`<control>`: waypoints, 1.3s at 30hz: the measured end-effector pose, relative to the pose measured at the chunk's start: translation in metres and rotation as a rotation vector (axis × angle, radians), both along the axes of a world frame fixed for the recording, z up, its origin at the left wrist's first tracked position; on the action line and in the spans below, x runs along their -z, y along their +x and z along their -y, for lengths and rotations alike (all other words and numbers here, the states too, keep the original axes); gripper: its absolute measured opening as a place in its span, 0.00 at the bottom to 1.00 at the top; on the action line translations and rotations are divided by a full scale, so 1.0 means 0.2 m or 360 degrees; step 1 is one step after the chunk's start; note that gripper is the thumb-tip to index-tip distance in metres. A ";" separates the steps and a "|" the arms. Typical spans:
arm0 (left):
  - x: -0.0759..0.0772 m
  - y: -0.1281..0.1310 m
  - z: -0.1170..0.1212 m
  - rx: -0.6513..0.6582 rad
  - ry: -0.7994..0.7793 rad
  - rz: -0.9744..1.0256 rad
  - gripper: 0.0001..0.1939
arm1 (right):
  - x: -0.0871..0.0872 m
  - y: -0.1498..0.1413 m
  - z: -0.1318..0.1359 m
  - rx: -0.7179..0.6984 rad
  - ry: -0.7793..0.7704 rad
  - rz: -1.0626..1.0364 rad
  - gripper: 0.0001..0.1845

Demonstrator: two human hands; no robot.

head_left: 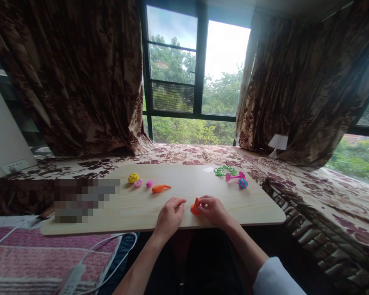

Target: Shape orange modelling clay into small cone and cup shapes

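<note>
My right hand (pixel 213 209) pinches an orange clay-like piece (pixel 194 208) near the table's front edge. This piece has a rounded base and an upright tip; the fingers hide its right side. To its left is my left hand (pixel 171 214), fingers curled in toward the thumb and apart from the orange piece. Whether anything is inside those fingers I cannot make out. Beyond the left hand lies another orange piece (pixel 160 189), rounded with a thin tail pointing right. A small magenta lump (pixel 149 184), a pale pink lump (pixel 137 182) and a yellow lump (pixel 133 178) lie farther left.
On the pale wooden table (pixel 199 180), a green tangle (pixel 224 171), a magenta dumbbell-shaped thing (pixel 234 176) and a blue-and-pink knobbly ball (pixel 242 183) sit at back right. A pixelated patch covers the left side. A power strip (pixel 72 278) with a cable lies below left.
</note>
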State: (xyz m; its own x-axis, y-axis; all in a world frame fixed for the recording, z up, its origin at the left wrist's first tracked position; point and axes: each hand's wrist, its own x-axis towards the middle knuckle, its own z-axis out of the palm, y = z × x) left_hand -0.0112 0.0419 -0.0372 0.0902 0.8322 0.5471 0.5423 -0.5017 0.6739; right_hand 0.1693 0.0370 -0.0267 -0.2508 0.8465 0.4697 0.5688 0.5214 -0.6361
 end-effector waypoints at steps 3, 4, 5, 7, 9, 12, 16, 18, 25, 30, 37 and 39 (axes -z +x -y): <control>-0.01 0.00 0.00 -0.0001 0.0010 -0.0028 0.11 | 0.00 0.00 0.00 0.0022 0.0008 0.0005 0.08; -0.01 0.00 0.01 -0.0001 0.0016 -0.0031 0.11 | -0.01 0.01 0.01 0.0031 0.0011 0.0011 0.08; -0.01 0.00 0.01 -0.0003 0.0020 -0.0026 0.11 | -0.01 0.01 0.01 0.0026 0.0005 0.0026 0.08; -0.02 0.00 0.01 -0.0004 0.0015 -0.0015 0.11 | -0.02 0.01 0.01 -0.0033 -0.0047 0.0073 0.08; -0.02 0.00 0.02 0.0004 0.0002 -0.0010 0.12 | -0.04 0.02 0.01 -0.0063 -0.0087 0.0081 0.11; -0.03 -0.01 0.02 0.0017 -0.0006 -0.0002 0.12 | -0.10 0.02 -0.01 0.0006 -0.0039 0.0065 0.20; -0.04 -0.01 0.03 0.0006 -0.0037 0.0020 0.12 | -0.20 0.01 -0.04 0.0066 -0.0036 0.0281 0.19; -0.04 -0.01 0.04 0.0005 -0.0048 0.0030 0.12 | -0.23 0.00 -0.06 0.0118 -0.0045 0.0428 0.21; -0.03 -0.01 0.03 0.0004 -0.0045 0.0078 0.12 | -0.17 -0.05 -0.09 0.0150 0.0030 0.0690 0.13; -0.02 -0.02 0.03 0.0010 -0.0042 0.0069 0.12 | -0.13 -0.05 -0.10 0.0116 0.0072 0.0722 0.10; -0.03 -0.02 0.04 -0.0007 -0.0027 0.0046 0.12 | -0.10 -0.04 -0.10 0.0086 0.0124 0.0715 0.10; -0.03 -0.01 0.03 -0.0010 -0.0022 0.0037 0.12 | -0.10 -0.04 -0.10 0.0096 0.0118 0.0723 0.10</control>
